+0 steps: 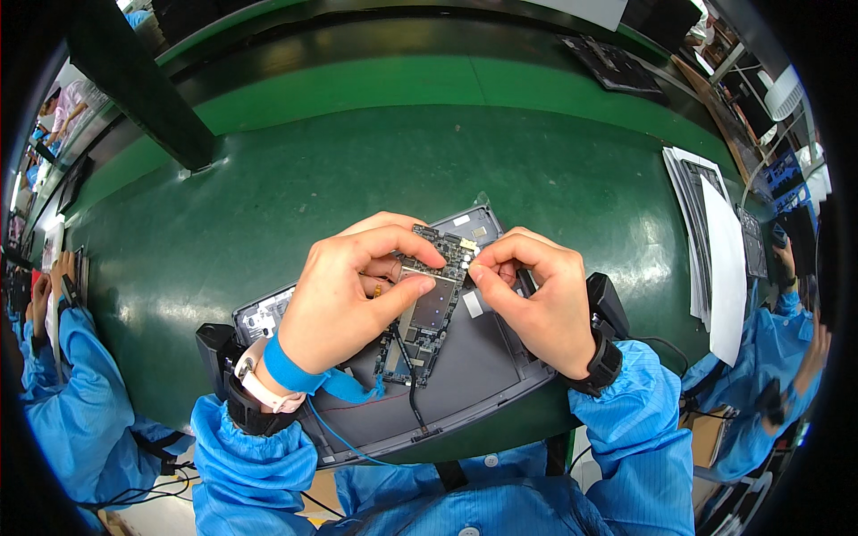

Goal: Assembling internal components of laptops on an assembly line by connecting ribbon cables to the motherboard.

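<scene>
My left hand [335, 281] grips the upper part of a long dark circuit board [431, 313], its thumb and fingers closed over the left edge. The board is tilted above a grey laptop-like casing [487, 353]. At the board's upper right edge, beside a pale connector [467, 244], my right hand [543, 284] is closed in a pinch. Whatever lies between those fingertips is too small to make out. A black cable [413, 402] runs from the board down to the casing's near edge. Around my left wrist is a blue strap [293, 366] with a thin blue cord.
Black blocks [217, 353] flank the casing on both sides. On the green table [268, 196], stacked white sheets and dark panels [715, 241] lie at the right. A dark post [147, 103] rises at the far left. Blue-sleeved people [80, 384] work on either side.
</scene>
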`<state>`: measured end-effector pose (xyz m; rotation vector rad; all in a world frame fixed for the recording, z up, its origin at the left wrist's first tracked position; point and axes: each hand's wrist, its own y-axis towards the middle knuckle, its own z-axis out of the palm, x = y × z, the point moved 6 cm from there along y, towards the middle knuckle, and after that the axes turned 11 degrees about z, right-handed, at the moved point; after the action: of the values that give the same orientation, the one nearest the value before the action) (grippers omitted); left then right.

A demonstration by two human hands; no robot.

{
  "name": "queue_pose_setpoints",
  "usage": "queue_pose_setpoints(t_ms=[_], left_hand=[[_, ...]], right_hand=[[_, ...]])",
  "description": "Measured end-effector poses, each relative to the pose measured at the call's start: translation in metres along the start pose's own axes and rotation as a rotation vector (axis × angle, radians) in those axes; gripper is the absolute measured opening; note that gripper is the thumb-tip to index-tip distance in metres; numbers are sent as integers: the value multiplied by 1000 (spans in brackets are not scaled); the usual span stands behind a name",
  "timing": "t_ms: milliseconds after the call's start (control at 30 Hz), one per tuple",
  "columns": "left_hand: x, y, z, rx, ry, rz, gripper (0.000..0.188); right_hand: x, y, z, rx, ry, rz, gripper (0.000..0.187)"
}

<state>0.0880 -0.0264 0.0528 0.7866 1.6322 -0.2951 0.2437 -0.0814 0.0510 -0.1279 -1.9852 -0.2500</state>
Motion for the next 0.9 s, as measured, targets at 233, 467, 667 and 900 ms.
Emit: queue_pose_setpoints(t_ms=[233, 467, 667, 900], left_hand=[[-1, 1, -1, -96, -253, -76, 46], [5, 1, -2, -41, -318, -149, 48], [3, 2, 0, -19, -326, -99, 45], [4, 2, 0, 5, -282, -100, 44]], right_hand=[[-1, 3, -2, 19, 12, 12, 5], [7, 2, -3, -15, -69, -104, 5], [13, 1, -4, -47, -113, -150, 6], [11, 0, -1, -54, -135, -203, 7]])
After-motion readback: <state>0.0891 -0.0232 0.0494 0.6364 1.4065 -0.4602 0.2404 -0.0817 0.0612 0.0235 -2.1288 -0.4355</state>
